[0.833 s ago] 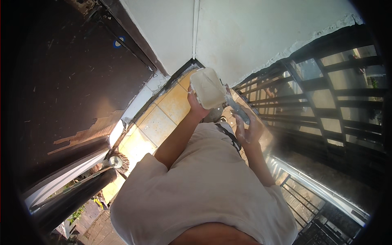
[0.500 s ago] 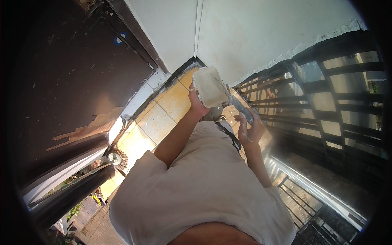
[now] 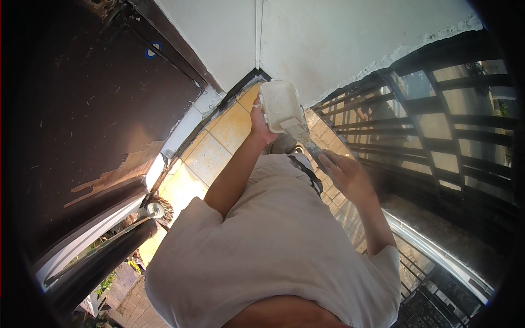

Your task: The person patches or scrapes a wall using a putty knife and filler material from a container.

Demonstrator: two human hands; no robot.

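My left hand (image 3: 261, 127) is closed round the left side of a pale rectangular plastic tub (image 3: 279, 98), holding it up in front of me. Its open top faces me, and off-white residue coats the inside and rim. In my right hand (image 3: 340, 170) is the handle of a putty knife (image 3: 297, 131), smeared with pale paste. The broad blade lies over the tub's near right corner. Some of my left fingers are hidden behind the tub.
White walls (image 3: 350, 44) meet in a corner ahead. A brown door (image 3: 98, 109) stands left, a dark slatted metal gate (image 3: 432, 120) right. Yellowish tiles (image 3: 229, 128) cover the floor at left; a round bristled brush or broom (image 3: 159, 211) is by the post.
My right hand has swung down and outward, turning the putty knife so its blade now rests broadside at the tub's near corner. The tub has shifted slightly up.
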